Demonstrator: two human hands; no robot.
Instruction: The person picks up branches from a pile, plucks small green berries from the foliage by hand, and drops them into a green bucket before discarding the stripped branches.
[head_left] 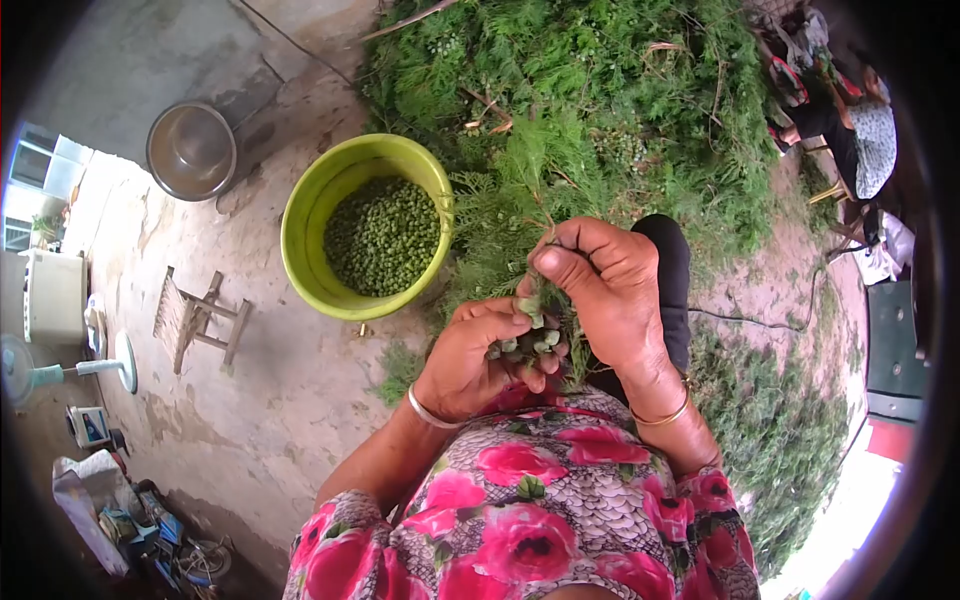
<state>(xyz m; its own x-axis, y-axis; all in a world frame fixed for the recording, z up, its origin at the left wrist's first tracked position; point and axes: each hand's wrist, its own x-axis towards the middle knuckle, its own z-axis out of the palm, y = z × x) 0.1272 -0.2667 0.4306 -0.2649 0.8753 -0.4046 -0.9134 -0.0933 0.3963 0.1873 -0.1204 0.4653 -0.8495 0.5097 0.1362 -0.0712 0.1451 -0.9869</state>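
My right hand (605, 285) pinches the thin stem of a leafy green sprig (540, 180), whose feathery end points away from me. Just left of it and lower, my left hand (480, 360) is cupped with curled fingers around several pale green cones (535, 318). Its thumb rests near them, close to the right hand's fingertips. Beyond the left hand stands a yellow-green basin (300, 225), partly filled with small round green cones (385, 238).
A large heap of green branches (620, 90) spreads ahead. A metal bowl (192, 150) and a small wooden stool (195, 320) stand at left. A standing fan (125, 362) is far left. Another person (845, 130) sits at far right. More greenery (770, 430) lies at lower right.
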